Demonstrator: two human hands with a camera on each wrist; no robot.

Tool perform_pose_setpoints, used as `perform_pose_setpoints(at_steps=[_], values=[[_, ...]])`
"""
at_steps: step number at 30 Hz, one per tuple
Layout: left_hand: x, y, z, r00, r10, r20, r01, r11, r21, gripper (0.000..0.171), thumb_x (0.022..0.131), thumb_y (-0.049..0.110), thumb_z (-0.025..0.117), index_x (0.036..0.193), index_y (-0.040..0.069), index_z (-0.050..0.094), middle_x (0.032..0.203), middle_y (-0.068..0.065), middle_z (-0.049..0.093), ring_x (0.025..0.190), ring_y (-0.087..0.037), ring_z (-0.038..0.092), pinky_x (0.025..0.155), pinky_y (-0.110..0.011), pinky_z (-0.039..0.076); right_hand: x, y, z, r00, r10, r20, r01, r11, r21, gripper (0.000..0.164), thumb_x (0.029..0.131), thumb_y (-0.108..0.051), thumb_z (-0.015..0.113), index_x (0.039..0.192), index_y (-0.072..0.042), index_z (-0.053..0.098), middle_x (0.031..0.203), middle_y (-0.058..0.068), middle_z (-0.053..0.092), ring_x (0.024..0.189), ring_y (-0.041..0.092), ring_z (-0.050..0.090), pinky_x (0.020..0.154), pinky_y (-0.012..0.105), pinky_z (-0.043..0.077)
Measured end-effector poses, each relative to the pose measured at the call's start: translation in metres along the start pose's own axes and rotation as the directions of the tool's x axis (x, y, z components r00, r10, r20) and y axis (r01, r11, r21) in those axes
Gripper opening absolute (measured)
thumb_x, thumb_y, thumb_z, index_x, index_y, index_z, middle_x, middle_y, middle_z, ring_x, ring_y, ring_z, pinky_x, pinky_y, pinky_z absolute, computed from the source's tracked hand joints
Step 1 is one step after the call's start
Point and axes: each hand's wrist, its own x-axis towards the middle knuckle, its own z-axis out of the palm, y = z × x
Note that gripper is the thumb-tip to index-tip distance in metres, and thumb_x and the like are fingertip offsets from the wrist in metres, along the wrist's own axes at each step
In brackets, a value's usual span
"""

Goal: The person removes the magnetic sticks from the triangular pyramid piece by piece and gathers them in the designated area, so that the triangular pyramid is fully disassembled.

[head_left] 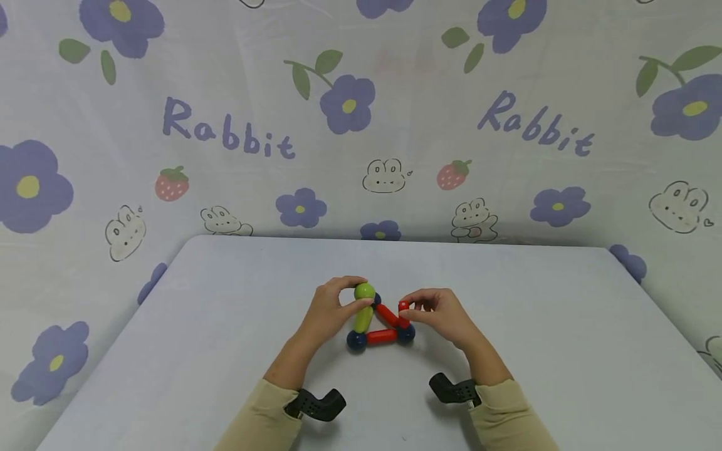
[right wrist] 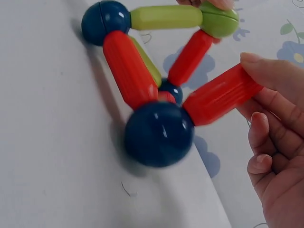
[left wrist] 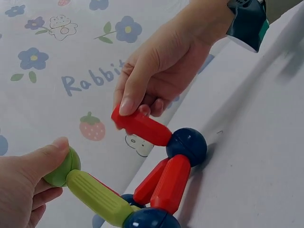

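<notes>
A frame of magnetic rods and balls stands on the white table. My left hand [head_left: 333, 307] pinches the green ball [head_left: 364, 291] at its top between thumb and fingers. From that ball a yellow-green rod [left wrist: 97, 195] slopes down to a dark blue ball [head_left: 356, 341], and a red rod [right wrist: 191, 58] runs to the far blue ball [right wrist: 171, 91]. My right hand [head_left: 442, 312] pinches the upper end of another red rod [right wrist: 223, 94], whose lower end meets the right blue ball [right wrist: 160, 134]. More red rods and a second yellow-green rod join the blue balls at the base.
The white table [head_left: 225, 351] spreads around the frame on all sides. Behind its far edge hangs a pale cloth [head_left: 237, 188] printed with flowers, rabbits and strawberries. Black wrist cameras [head_left: 321, 404] are strapped over both beige sleeves [head_left: 265, 413].
</notes>
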Motion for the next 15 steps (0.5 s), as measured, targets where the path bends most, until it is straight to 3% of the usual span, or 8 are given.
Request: perform_pose_setpoints(at_steps=[15], values=[[-0.004,-0.009,-0.013,0.997,-0.068,-0.029,0.065,0.994,-0.086,0.038,0.081,0.023,0.072,0.116,0.010,0.062,0.112,-0.006,0.066,0.107,-0.023,0.058,0.097,-0.048,0.043,-0.007,0.006,-0.015,0.999,0.030,-0.040,-0.031,0.999,-0.021,0.018,0.079,-0.017,0.073,0.093,-0.005,0.070,0.074,0.002,0.058,0.072,0.016,0.047,0.060,0.022,0.036]])
